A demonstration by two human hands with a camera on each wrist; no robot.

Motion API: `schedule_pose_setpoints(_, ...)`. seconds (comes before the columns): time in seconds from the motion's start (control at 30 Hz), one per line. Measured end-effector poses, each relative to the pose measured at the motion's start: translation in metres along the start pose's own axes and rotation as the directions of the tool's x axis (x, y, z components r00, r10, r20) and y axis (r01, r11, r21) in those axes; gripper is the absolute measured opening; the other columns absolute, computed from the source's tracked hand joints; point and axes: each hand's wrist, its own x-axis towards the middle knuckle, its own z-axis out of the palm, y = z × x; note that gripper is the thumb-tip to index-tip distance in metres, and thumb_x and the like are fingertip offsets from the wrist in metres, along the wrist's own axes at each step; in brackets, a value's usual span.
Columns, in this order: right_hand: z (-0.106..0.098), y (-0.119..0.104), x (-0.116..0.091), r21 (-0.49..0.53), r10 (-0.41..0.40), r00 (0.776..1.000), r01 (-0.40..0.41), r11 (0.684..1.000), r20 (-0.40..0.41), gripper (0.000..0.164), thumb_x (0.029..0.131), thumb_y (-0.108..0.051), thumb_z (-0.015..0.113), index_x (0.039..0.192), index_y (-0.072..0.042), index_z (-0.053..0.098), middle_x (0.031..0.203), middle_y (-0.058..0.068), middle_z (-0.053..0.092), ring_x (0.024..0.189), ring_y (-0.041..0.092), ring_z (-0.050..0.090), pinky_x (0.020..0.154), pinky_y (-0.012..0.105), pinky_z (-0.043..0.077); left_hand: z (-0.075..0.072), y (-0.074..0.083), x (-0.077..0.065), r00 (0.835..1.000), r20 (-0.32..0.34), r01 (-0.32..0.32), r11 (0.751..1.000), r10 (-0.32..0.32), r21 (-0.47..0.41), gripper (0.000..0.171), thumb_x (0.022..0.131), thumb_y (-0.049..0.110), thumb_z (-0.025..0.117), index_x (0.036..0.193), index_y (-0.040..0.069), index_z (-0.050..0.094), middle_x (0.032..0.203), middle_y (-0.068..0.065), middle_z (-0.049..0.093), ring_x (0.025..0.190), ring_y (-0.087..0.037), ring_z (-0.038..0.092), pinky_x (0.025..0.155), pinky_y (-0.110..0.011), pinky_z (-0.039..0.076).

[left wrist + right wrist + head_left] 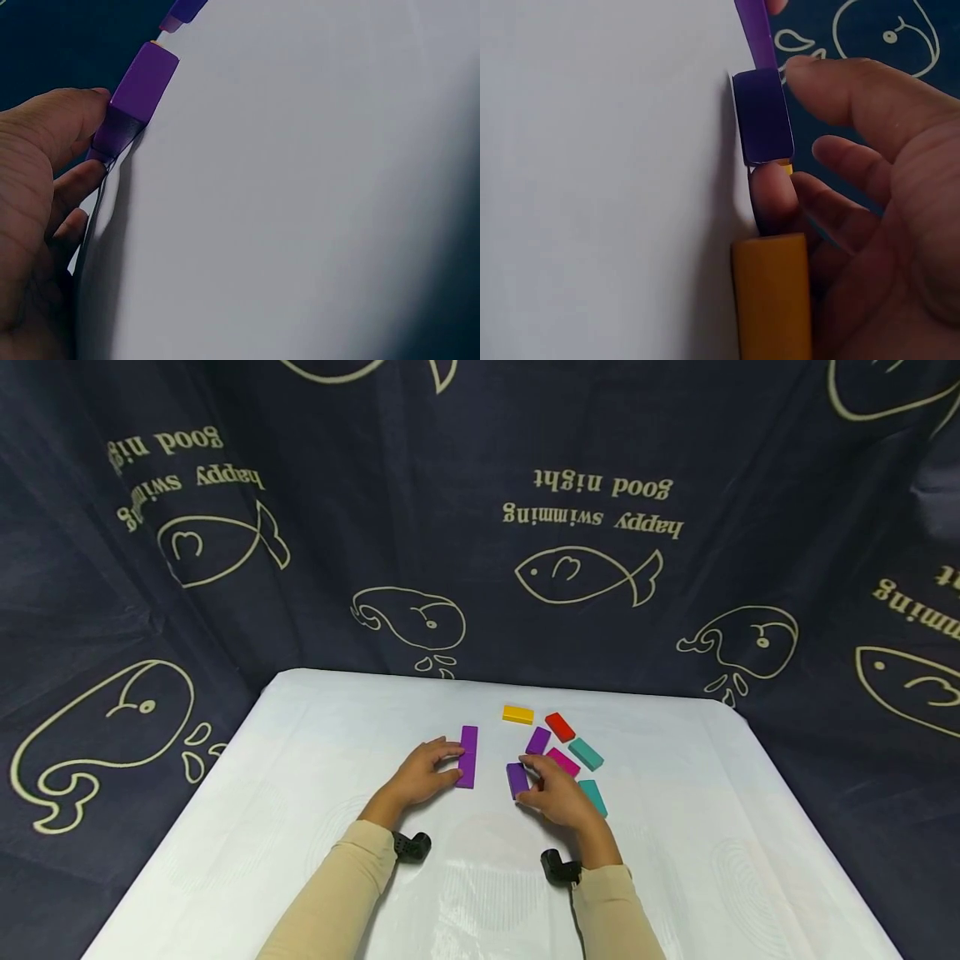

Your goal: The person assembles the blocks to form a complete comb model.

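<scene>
1. Left hand (422, 772): thumb and index sit apart, fairly wide, with the tips touching the left long side of a purple strip (467, 768). Looks like two blocks lined up end to end, lying on the white desk (675, 893).

2. Right hand (558, 792): it's got a darker purple block (517, 782) between thumb and index, thumb at the near end, index at the far one. Can't tell if that block is resting on the desk or a hair above it. It's to the right of the strip, with a gap between them.

3. Loose blocks past and around the right hand: a yellow block (518, 715) farthest back, a red block (559, 727) to its right, and a small purple block (537, 741) just in front of the red.

4. A pink block (565, 761) is partly covered by the right fingers, one teal block (586, 754) is just beside it, and a second teal block (593, 797) pokes out from behind the hand.

5. Backdrop's a dark blue curtain (480, 543) with fish drawings.
</scene>
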Motion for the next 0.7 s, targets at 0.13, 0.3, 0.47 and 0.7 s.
schedule_pose_setpoints(0.13, 0.0009, -0.0012, 0.0007, -0.019, -0.006, 1.000, 0.007, 1.000, 0.018, 0.058, 0.085, -0.013, 0.078, 0.139, -0.016, 0.057, 0.137, 0.009, 0.055, 0.108, 0.026, 0.055, 0.096, 0.048, 0.050, 0.0004, -0.0008, 0.0007, 1.000, -0.002, -0.015, 1.000, 0.015, 0.009, 0.040, 0.090, 0.021, 0.071, 0.129, 0.010, 0.066, 0.141, -0.007, 0.057, 0.142, -0.034, 0.036, 0.119, -0.052, 0.018)
schedule_pose_setpoints(0.3, 0.0012, -0.0045, 0.0006, -0.039, 0.003, 1.000, -0.003, 0.999, 0.014, 0.057, 0.085, -0.016, 0.079, 0.138, -0.015, 0.058, 0.137, 0.010, 0.056, 0.113, 0.027, 0.055, 0.101, 0.051, 0.047, 0.0000, -0.0006, 0.0017, 1.000, -0.002, -0.015, 1.000, 0.015, 0.008, 0.041, 0.090, 0.021, 0.071, 0.129, 0.010, 0.066, 0.141, -0.007, 0.057, 0.142, -0.034, 0.036, 0.119, -0.052, 0.017)
schedule_pose_setpoints(0.47, 0.0006, -0.0070, -0.0006, -0.060, 0.008, 1.000, -0.007, 0.998, 0.019, 0.060, 0.083, -0.016, 0.081, 0.138, -0.014, 0.058, 0.130, 0.008, 0.058, 0.106, 0.025, 0.055, 0.097, 0.048, 0.050, -0.0005, 0.0006, 0.0023, 1.000, -0.002, -0.005, 1.000, 0.005, 0.006, 0.041, 0.090, 0.021, 0.071, 0.129, 0.010, 0.066, 0.141, -0.008, 0.057, 0.142, -0.034, 0.035, 0.119, -0.052, 0.017)
schedule_pose_setpoints(0.7, 0.0022, -0.0045, -0.0009, -0.056, -0.022, 0.999, 0.024, 0.998, 0.041, 0.056, 0.081, -0.013, 0.081, 0.132, -0.011, 0.061, 0.125, 0.007, 0.059, 0.108, 0.025, 0.055, 0.098, 0.047, 0.049, 0.0007, -0.0006, 0.0010, 1.000, -0.001, -0.008, 1.000, 0.008, 0.008, 0.041, 0.090, 0.021, 0.071, 0.129, 0.009, 0.066, 0.141, -0.008, 0.057, 0.142, -0.034, 0.035, 0.120, -0.051, 0.017)
